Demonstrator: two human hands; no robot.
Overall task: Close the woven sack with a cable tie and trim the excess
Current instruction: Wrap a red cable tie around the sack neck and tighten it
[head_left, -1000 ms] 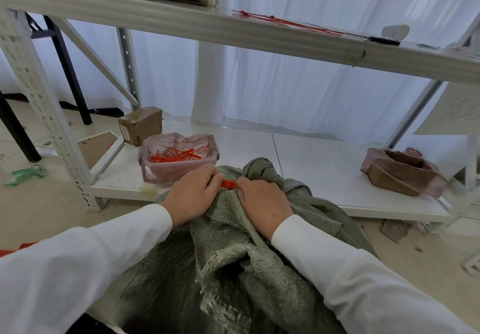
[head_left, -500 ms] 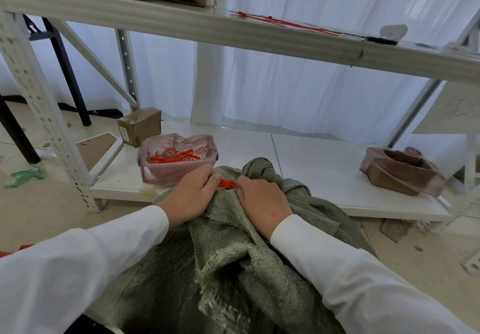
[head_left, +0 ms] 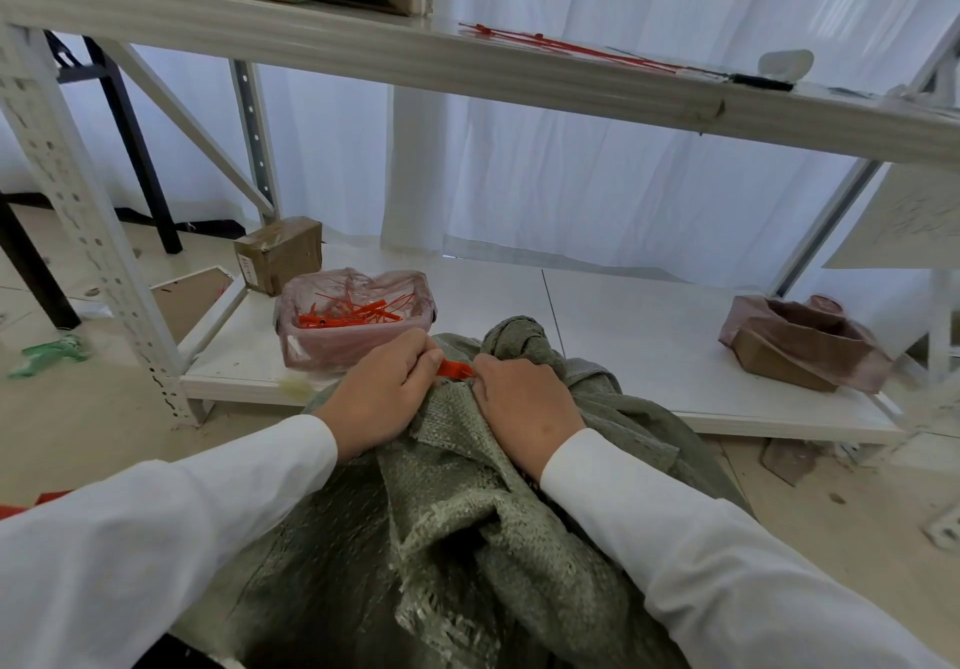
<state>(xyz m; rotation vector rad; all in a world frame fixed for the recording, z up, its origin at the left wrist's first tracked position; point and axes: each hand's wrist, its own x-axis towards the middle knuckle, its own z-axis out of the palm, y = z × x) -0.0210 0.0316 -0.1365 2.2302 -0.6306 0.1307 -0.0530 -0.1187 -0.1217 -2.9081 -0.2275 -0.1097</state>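
Unmoved: cable tie [head_left: 455,369] between grips

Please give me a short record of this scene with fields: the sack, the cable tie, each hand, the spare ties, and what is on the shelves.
sack: green woven sack, neck bunched between the hands
cable tie: orange cable tie, short piece visible at the neck; most of it hidden
left hand: left hand pinches the tie
right hand: right hand grips the neck at the tie
spare ties: pink bag of ties on the lower shelf
upper shelf: red ties
trimming: no cutter seen in either hand
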